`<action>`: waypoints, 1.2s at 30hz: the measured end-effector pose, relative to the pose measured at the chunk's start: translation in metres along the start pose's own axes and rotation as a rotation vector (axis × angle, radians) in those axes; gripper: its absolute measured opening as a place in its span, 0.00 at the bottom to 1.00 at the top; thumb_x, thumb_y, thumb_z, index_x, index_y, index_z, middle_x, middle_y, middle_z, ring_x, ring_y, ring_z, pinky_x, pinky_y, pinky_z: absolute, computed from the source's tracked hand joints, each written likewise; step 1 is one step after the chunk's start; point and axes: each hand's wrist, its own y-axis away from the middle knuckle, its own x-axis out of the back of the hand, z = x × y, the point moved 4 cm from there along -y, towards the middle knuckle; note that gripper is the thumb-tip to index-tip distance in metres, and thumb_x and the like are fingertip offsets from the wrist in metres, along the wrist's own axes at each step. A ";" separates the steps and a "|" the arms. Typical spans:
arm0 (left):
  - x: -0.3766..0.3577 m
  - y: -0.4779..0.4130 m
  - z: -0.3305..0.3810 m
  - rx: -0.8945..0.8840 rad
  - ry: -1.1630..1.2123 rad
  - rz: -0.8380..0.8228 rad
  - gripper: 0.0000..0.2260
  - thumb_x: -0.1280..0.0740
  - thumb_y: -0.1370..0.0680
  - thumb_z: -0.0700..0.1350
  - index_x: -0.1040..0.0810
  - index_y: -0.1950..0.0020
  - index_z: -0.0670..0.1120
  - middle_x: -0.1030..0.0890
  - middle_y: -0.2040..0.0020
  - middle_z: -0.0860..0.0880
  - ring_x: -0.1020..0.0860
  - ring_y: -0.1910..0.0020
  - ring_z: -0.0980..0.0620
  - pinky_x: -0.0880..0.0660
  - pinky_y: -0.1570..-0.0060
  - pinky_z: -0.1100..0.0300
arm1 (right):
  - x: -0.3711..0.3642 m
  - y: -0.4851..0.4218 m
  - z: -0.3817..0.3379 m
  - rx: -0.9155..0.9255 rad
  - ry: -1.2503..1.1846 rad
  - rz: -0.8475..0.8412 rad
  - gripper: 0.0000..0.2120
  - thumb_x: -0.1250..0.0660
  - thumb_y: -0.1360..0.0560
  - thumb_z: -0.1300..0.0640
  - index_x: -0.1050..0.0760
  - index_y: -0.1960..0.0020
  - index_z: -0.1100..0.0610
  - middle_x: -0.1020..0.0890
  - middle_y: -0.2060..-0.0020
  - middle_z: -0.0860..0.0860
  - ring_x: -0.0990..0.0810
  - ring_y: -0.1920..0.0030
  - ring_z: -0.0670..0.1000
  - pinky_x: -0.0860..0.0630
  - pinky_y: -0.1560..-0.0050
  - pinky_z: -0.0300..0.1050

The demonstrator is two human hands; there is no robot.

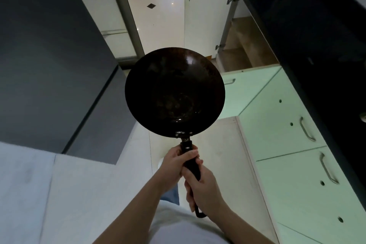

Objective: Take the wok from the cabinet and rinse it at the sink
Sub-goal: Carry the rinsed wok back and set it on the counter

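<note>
Shiny floor tiles [162,16] are being seen below. At mid frame the black wok [174,93] is being held flat by its handle [192,166]. The left hand [175,162] and right hand [205,189] are both being wrapped tight round it, likely because it is heavy. At upper right an open cabinet door [208,20] is being seen sticking into the path. No sink is being shown.

No legible text or labels.

We have bare floor [158,25] running far down the middle. Grey unit [49,55] blocks left, black worktop [316,35] and cabinet fronts [277,125] block right; open cabinet door [206,22] juts into it far right.
</note>
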 end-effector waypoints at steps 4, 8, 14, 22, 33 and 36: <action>0.043 -0.046 0.071 0.003 -0.053 -0.035 0.08 0.34 0.22 0.35 0.24 0.44 0.35 0.21 0.61 0.41 0.20 0.60 0.47 0.22 0.42 0.49 | -0.036 -0.066 -0.051 0.025 -0.003 0.036 0.08 0.36 0.18 0.55 0.26 0.56 0.54 0.23 0.74 0.48 0.25 0.77 0.45 0.28 0.73 0.42; 0.070 -0.081 0.126 -0.009 -0.100 -0.060 0.05 0.34 0.21 0.36 0.24 0.46 0.36 0.21 0.62 0.43 0.20 0.60 0.47 0.22 0.41 0.49 | -0.059 -0.123 -0.082 0.038 0.018 0.077 0.07 0.37 0.18 0.55 0.25 0.55 0.53 0.22 0.74 0.47 0.24 0.76 0.45 0.25 0.71 0.42; 0.093 -0.129 0.167 0.028 -0.074 -0.068 0.07 0.34 0.21 0.36 0.25 0.44 0.35 0.22 0.61 0.42 0.20 0.59 0.47 0.21 0.43 0.51 | -0.072 -0.184 -0.110 0.025 0.022 0.122 0.05 0.36 0.19 0.57 0.25 0.54 0.52 0.21 0.75 0.44 0.22 0.73 0.43 0.23 0.68 0.37; 0.107 -0.212 0.223 0.055 -0.111 -0.075 0.06 0.35 0.21 0.36 0.25 0.45 0.36 0.21 0.62 0.43 0.20 0.59 0.47 0.21 0.52 0.58 | -0.069 -0.277 -0.141 -0.033 -0.060 0.154 0.06 0.37 0.18 0.56 0.25 0.53 0.56 0.22 0.73 0.52 0.22 0.73 0.50 0.23 0.69 0.46; 0.068 -0.391 0.350 0.064 -0.177 -0.125 0.08 0.34 0.22 0.36 0.25 0.44 0.36 0.23 0.61 0.42 0.21 0.58 0.46 0.22 0.43 0.50 | 0.005 -0.452 -0.238 0.024 -0.280 0.137 0.09 0.36 0.18 0.56 0.29 0.55 0.59 0.27 0.76 0.53 0.30 0.82 0.52 0.30 0.78 0.46; 0.049 -0.429 0.374 0.087 -0.203 -0.163 0.09 0.33 0.22 0.36 0.25 0.43 0.36 0.23 0.61 0.42 0.21 0.57 0.45 0.22 0.43 0.50 | 0.030 -0.483 -0.258 0.039 -0.283 0.176 0.09 0.36 0.18 0.55 0.28 0.54 0.60 0.27 0.76 0.52 0.29 0.81 0.52 0.29 0.78 0.46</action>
